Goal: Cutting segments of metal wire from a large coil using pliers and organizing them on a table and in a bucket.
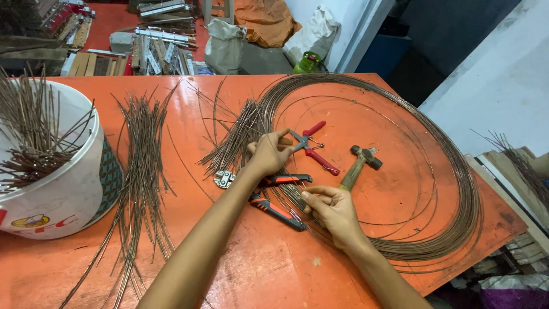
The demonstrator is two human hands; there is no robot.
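Wire coil (452, 189) feeds both hands: right hand (334, 209) pinches a strand, left hand (269, 154), at its 11 o'clock, grips it; cutting seems next, needing the cutters (269, 197).

Bare orange tabletop (251, 269) along the lower middle of the frame, open for passing between the arms and the loose cut wires (140, 171) at left. Blocked at far left by a white bucket (68, 183) bristling with wire lengths. Crowded at centre: bolt cutters (269, 197) with red-and-black handles lying under the left hand (269, 155), red-handled pliers (311, 146) just above, a hammer (360, 163) to their right. Ringed on the right by a big wire coil (457, 189), with bare table inside its loop at upper centre-right. Right hand (334, 209) resting on the coil's lower left strands.
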